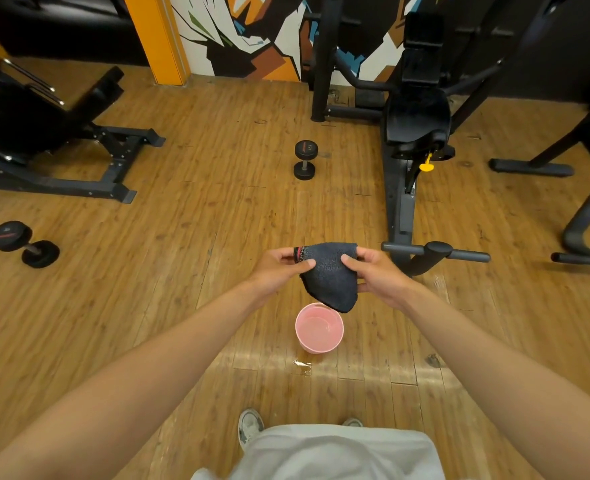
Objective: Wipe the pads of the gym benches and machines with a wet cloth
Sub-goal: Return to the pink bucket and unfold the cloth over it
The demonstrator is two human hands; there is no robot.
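Note:
A dark blue cloth [330, 277] with a red-striped edge hangs between both hands, above a pink bucket [319, 344] holding water on the wooden floor. My left hand [279, 268] pinches the cloth's upper left corner. My right hand [376, 271] grips its right side. Ahead to the right stands a black machine with a padded seat [418, 116] and a back pad [423, 57]. A black adjustable bench [44, 112] stands at the far left.
One dumbbell [305, 159] lies on the floor ahead, another dumbbell [23, 244] at the left. The machine's base bar [435, 252] runs just beyond my right hand. More machine legs [584, 230] stand at the right. A small wet patch [302, 364] lies near the bucket.

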